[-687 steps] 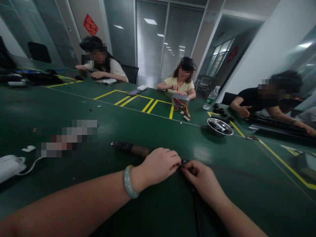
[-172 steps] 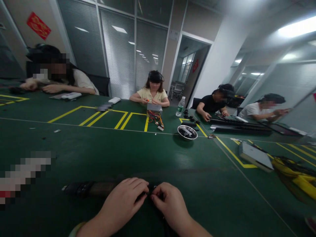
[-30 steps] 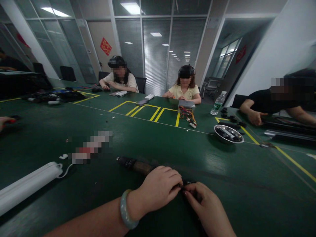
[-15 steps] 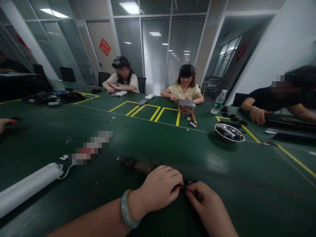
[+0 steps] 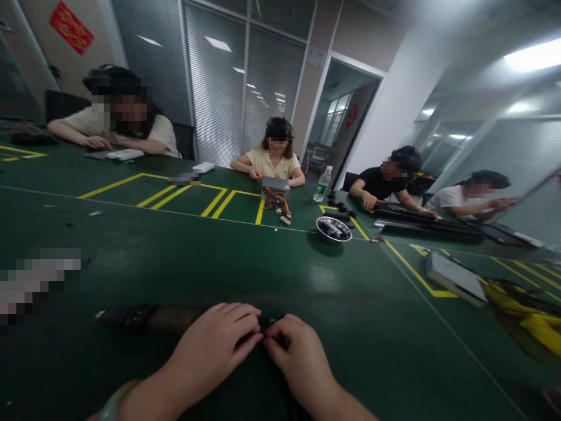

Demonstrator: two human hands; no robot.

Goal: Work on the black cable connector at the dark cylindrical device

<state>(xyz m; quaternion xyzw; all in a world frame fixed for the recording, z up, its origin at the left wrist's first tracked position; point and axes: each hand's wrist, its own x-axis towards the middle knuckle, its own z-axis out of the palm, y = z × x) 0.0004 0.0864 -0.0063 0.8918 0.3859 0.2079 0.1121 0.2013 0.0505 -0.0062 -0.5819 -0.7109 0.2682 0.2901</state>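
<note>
A dark cylindrical tool (image 5: 169,320) with a ringed, metal-tipped end lies on the green table (image 5: 210,266), pointing left. My left hand (image 5: 219,336) is over its right part, fingers bent and pressed together. Close beside it, my right hand (image 5: 298,351) pinches at the same spot, fingertips nearly touching those of my left. Both grip a small black part that is mostly hidden between the fingers. Dark material runs down under my right hand toward the bottom edge.
Across the table are a metal box with coloured wires (image 5: 275,188), a water bottle (image 5: 322,184), a metal bowl (image 5: 333,229) and several seated people. A grey box (image 5: 456,278) and yellow-black material (image 5: 526,310) lie right. A pixelated strip (image 5: 39,280) is at left.
The view has turned right, so the table and people appear further left and more of the right side shows. Both hands keep their closed pose around the small part.
</note>
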